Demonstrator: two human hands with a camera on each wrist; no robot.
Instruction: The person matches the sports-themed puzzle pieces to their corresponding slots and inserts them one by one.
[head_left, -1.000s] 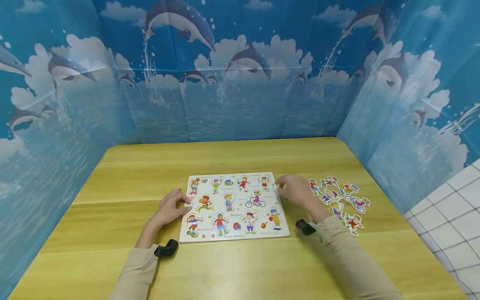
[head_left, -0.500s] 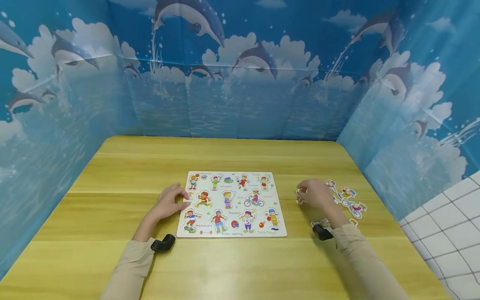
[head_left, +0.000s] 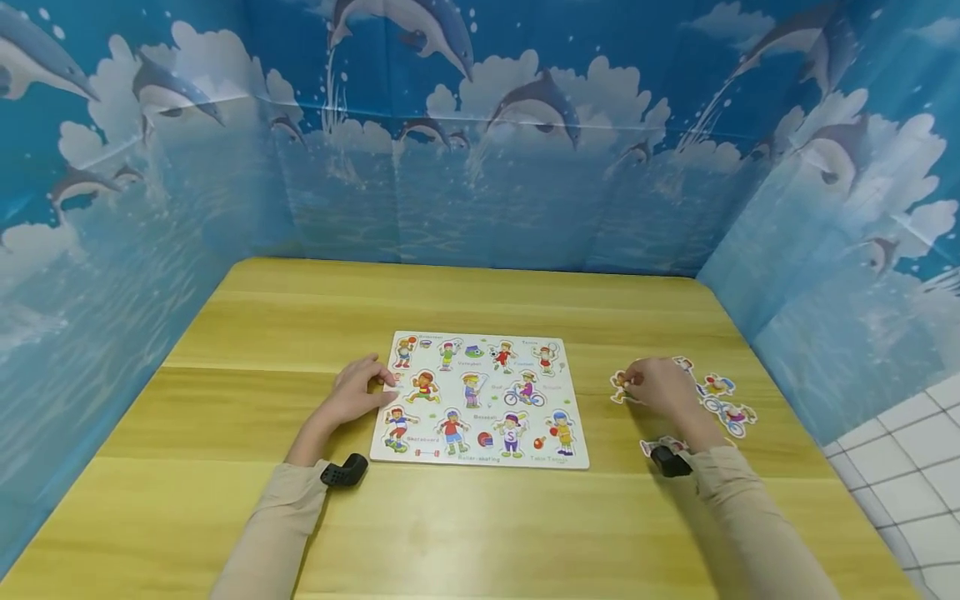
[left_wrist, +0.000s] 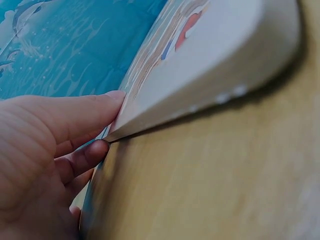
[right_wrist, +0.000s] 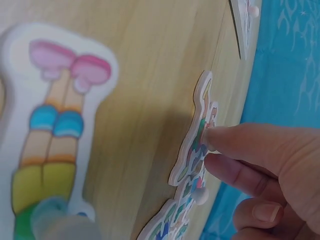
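A white puzzle board [head_left: 480,398] printed with little sports figures lies flat near the middle of the wooden bench [head_left: 465,308]. The left hand [head_left: 352,398] rests at the board's left edge; in the left wrist view its thumb lies on the top face and a finger is tucked against the rim [left_wrist: 100,150], a light pinch that seems meant to keep the board from sliding. To the right of the board, well apart from it, cut-out figure pieces [head_left: 723,400] lie scattered on the bench, all within easy reach of that side. The right hand [head_left: 660,385] hangs over this cluster with its fingers bent down onto one piece [head_left: 621,387]. The right wrist view shows fingertips [right_wrist: 220,137] touching the face of a piece [right_wrist: 197,150] beside its small peg, yet whether they actually grip it I cannot tell. Another piece [right_wrist: 55,125], with pink shoes, lies flat nearby. Dolphin-printed screens [head_left: 487,150] wall in the bench.
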